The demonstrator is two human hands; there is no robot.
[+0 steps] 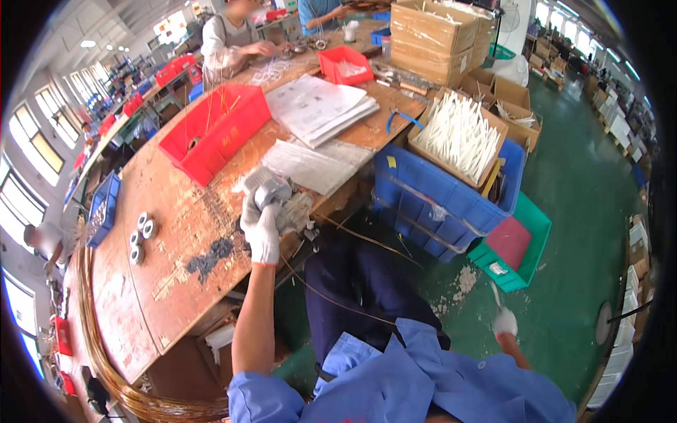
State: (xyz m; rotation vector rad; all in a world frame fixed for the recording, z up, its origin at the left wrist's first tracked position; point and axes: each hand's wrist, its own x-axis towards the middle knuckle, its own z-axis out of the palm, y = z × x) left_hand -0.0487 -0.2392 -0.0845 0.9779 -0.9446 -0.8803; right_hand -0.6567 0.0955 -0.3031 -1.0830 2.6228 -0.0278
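In a white glove, my left hand (261,229) is closed round a grey, round metal part (272,192) at the near edge of the wooden table (169,296). A pale block-like piece (257,176) lies just behind that part, and its kind is unclear. Out to the right, above the floor, my gloved right hand (505,323) is closed on a slim white strip (496,295) pointing away from me. One thin copper-coloured wire (345,304) runs across in front of my legs.
A red bin (218,134), stacked papers (317,106) and several ringed metal parts (143,236) are on the table. Right of it, a box of white strips (462,134) tops a blue crate (423,204), beside a green bin (529,225). Coiled wire (95,338) curves at left. Co-workers stand across.
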